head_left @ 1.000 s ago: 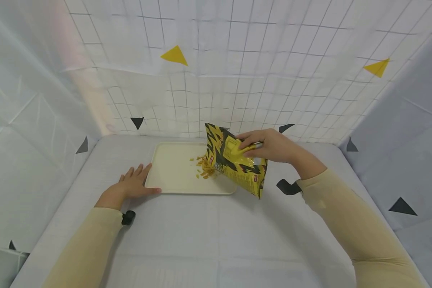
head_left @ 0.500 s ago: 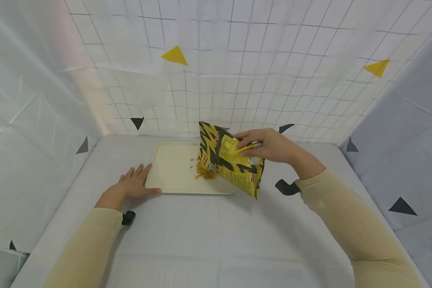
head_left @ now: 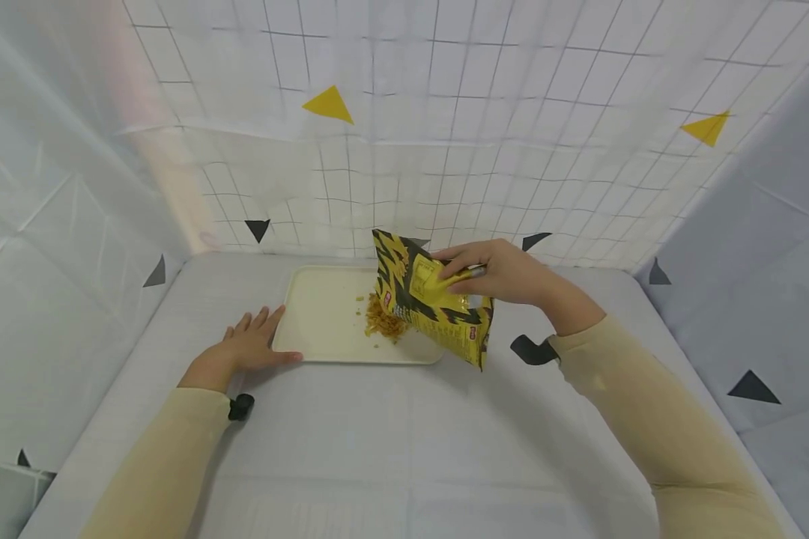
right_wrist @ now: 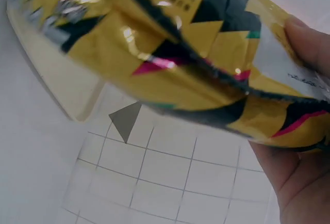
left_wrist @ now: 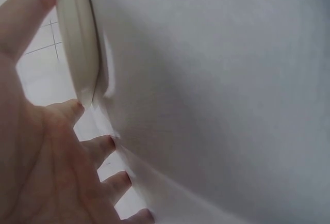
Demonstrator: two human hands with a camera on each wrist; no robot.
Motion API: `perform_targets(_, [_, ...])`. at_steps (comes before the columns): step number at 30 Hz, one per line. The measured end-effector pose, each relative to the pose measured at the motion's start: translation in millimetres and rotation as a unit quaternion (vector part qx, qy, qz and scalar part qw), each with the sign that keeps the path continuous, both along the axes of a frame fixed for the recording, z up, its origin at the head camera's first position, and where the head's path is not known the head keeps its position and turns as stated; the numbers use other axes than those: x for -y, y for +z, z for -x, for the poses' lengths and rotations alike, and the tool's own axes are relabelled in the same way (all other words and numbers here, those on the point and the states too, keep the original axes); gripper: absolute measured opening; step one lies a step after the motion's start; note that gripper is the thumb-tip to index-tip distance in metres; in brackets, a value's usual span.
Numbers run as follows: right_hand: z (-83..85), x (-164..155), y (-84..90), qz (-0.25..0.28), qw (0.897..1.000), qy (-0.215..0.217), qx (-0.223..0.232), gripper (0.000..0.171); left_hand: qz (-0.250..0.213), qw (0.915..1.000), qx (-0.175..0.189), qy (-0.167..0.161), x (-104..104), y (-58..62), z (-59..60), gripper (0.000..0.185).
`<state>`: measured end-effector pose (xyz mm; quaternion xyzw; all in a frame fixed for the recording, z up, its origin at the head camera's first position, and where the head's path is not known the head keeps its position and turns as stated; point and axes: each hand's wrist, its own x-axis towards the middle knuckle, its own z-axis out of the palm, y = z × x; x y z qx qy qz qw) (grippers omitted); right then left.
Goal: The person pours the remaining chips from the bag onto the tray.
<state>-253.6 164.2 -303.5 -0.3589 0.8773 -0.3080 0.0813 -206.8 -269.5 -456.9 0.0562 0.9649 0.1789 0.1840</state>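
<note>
My right hand (head_left: 502, 273) grips a yellow and black snack bag (head_left: 411, 288), with fingers and thumb on either side of it. The bag hangs tilted over the right part of a cream tray (head_left: 320, 314), its lower left end close above a small heap of golden snack pieces (head_left: 384, 320). In the right wrist view the crinkled bag (right_wrist: 154, 64) fills the upper part, my thumb against it. My left hand (head_left: 252, 348) lies at the tray's left end, fingers spread, thumb along the near edge. The left wrist view has my fingertips (left_wrist: 77, 105) at the tray corner.
A few loose crumbs (head_left: 359, 298) lie on the tray beside the heap. White cloth (head_left: 350, 442) covers the table. Behind the tray rises a white sheet wall with grid lines (head_left: 411, 172), and more sheets hang on both sides.
The bag has shifted slightly left over the tray with my right hand. The heap of snack pieces under its end has grown. My left hand has stayed in place.
</note>
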Motion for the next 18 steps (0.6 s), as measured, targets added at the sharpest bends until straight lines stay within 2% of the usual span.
perform_targets(18, [-0.7,16,4.7,0.027,0.999,0.009,-0.02,0.022,0.01,0.9999,0.003,-0.004,0,1.3,1.4,0.118])
